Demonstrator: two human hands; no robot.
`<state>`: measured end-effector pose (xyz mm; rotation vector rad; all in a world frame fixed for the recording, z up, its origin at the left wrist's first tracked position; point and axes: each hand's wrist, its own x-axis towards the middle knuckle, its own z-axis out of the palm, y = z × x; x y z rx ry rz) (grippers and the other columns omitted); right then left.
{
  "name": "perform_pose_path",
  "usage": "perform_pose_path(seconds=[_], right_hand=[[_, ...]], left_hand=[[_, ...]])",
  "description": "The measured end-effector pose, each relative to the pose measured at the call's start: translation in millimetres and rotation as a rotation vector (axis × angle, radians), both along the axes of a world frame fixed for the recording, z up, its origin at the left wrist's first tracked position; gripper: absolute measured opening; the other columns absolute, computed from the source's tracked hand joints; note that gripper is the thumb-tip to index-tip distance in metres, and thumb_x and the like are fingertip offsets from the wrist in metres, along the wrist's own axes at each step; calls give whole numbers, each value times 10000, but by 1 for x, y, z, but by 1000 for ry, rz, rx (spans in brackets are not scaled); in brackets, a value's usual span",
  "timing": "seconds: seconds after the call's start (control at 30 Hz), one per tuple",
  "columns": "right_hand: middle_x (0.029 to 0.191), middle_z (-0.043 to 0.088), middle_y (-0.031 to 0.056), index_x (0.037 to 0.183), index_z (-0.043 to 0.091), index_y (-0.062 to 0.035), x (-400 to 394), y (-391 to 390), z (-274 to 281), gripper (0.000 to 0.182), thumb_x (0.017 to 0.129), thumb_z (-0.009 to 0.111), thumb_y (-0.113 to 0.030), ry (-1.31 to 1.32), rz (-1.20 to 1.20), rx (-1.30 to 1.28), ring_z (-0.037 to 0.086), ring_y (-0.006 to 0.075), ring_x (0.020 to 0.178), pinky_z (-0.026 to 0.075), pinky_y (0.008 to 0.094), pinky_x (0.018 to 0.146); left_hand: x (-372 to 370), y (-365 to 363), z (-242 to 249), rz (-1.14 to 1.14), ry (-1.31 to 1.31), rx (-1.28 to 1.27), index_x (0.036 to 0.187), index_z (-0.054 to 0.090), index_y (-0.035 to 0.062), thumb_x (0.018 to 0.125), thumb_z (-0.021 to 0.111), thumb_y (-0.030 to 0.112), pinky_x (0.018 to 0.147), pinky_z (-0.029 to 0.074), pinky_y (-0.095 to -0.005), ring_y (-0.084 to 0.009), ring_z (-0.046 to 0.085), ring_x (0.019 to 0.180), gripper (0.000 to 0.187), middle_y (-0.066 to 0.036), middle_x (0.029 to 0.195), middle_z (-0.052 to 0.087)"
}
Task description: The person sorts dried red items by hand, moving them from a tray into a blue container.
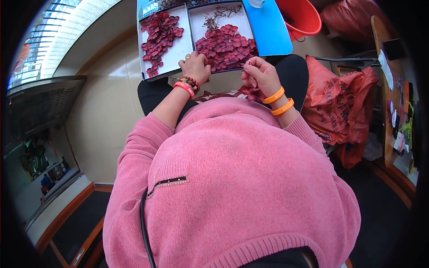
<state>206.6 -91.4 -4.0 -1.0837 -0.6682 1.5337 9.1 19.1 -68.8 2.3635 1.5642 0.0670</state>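
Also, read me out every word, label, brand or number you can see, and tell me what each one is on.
Nothing is clear enough to quote.
Red wristband by the left hand: pale lettering, too small.
Two orange wristbands by the right hand: pale marks, too small.
Red plastic bag: black print, too creased and blurred.

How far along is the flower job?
Looks partway. Apparently done: loose brown stems lie at the far end of the right tray. In hand: the right hand holds dark red petals; the left hand is at the trays' near edge. Left: probably some of the red flowers spread across both trays, but I can't tell which are finished.
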Motion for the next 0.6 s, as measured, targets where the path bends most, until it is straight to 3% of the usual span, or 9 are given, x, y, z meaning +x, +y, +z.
perform_pose_path(seconds=[0.1,0.2,0.3,0.4,0.43,0.53,0.6], right_hand=[[685,602,46,846,550,-39,-6,-2,-1,74,878,584,-96,-84,-41,10,523,55,547,405,175,494],[696,598,36,858,559,-30,-9,-4,-4,65,866,589,-87,-142,-12,29,529,54,573,419,180,511],[751,604,30,880,565,-33,-14,-2,-3,75,875,588,-105,-285,65,60,511,34,566,415,167,516],[793,602,22,888,584,-25,-17,7,6,89,856,605,-105,-303,139,31,540,38,601,439,165,539],[769,594,16,887,585,-23,-20,11,8,92,838,611,-96,-323,131,26,559,50,619,452,174,544],[750,604,18,883,587,-29,-30,20,10,113,819,630,-112,-317,91,45,603,69,666,467,185,535],[750,613,24,875,586,-32,-39,21,12,111,820,631,-118,-281,59,62,607,71,666,464,187,525]], left_hand=[[-5,-1,-10,64,-176,40,834,607,100,740,639,200,889,308,-443,-253,511,1010,141,-58,965,573],[-9,-1,-12,93,-375,141,820,575,80,754,651,185,815,378,-430,-233,562,886,146,-60,851,590],[-9,12,-15,224,-813,-230,843,558,59,771,675,133,660,452,-338,-167,573,695,156,-42,726,587],[-4,10,4,330,-1241,-529,843,545,40,788,680,70,535,444,-236,-93,532,585,148,-23,686,581],[-5,7,11,343,-1324,-619,853,547,43,804,663,29,558,437,-196,-63,521,588,126,-4,717,587],[-9,-8,28,269,-1429,-700,897,560,39,828,649,42,594,452,-211,-76,549,642,112,-14,803,617],[-6,-22,39,280,-1490,-689,859,559,70,807,680,56,558,425,-197,-56,511,604,133,18,729,580]])
